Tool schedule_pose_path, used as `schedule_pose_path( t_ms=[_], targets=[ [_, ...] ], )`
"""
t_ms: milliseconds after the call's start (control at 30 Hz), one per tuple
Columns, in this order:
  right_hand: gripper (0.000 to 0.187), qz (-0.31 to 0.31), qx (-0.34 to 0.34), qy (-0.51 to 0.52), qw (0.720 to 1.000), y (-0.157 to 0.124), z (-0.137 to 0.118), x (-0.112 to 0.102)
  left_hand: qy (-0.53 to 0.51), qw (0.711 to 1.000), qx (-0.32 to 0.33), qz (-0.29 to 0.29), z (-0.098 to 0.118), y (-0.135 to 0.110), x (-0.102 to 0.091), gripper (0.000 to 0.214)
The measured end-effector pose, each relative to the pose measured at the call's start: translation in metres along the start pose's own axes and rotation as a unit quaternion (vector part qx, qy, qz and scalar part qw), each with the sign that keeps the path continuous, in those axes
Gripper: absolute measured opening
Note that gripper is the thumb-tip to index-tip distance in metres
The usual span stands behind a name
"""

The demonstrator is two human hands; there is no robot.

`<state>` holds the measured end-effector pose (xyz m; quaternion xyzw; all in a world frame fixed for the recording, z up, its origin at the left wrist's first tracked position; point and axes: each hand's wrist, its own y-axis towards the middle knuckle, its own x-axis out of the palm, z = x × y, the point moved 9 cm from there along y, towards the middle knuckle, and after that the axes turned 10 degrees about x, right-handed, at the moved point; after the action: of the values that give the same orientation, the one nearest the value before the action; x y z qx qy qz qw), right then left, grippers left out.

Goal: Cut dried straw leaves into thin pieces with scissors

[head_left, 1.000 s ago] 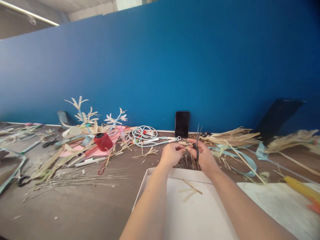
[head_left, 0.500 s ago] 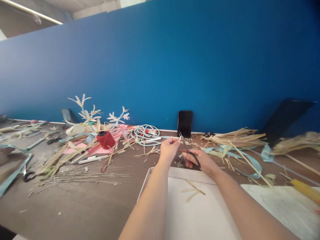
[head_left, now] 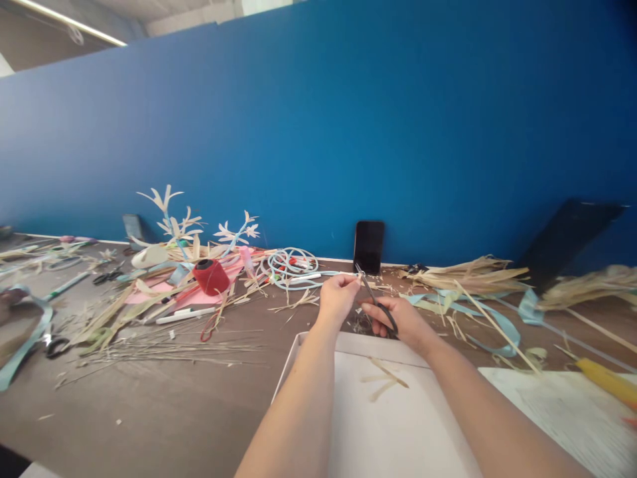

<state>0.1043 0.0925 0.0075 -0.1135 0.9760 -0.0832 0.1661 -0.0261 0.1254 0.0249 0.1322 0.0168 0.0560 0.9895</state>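
My left hand (head_left: 338, 297) is closed in a pinch above the back edge of a white box lid (head_left: 318, 340). Between its fingertips is a small pale piece, too tiny to name and mostly hidden. Black-handled scissors (head_left: 385, 312) are in my right hand (head_left: 393, 317), its fingers wrapped around the loops. Their blades point up and away, with the tips right beside my left fingertips. Pale dried strips (head_left: 388, 375) lie on the white surface between my forearms.
A phone (head_left: 369, 247) leans against the blue partition (head_left: 348, 133). To the left are a red thread spool (head_left: 212, 276), pale strip flowers (head_left: 179, 229), pens (head_left: 185, 315) and thin wires (head_left: 174, 353). Dried husks (head_left: 472, 275), blue ribbon (head_left: 502, 332) and a yellow-handled tool (head_left: 604, 380) lie right.
The scissor blades look closer together at my left fingertips. Both my hands have stayed almost in place. At the far left edge, a blurred hand-like shape and the blue ribbon have shifted.
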Motion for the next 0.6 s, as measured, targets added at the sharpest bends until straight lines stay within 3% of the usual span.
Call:
schedule_pose_path(
  t_ms=[300, 467, 600],
  targets=[
    [0.038, 0.008, -0.012, -0.021, 1.0, 0.0, -0.002, -0.001, -0.006, 1.0, 0.003, -0.002, -0.003, 0.0, 0.001, 0.018],
    [0.044, 0.062, -0.022, 0.092, 0.994, 0.002, 0.001, -0.015, -0.053, 0.998, -0.005, -0.036, -0.003, 0.0, 0.009, 0.023],
    [0.047, 0.104, -0.065, 0.2, 0.972, 0.004, 0.003, -0.032, -0.103, 0.992, -0.019, -0.073, 0.0, -0.003, 0.02, 0.025]
  ],
)
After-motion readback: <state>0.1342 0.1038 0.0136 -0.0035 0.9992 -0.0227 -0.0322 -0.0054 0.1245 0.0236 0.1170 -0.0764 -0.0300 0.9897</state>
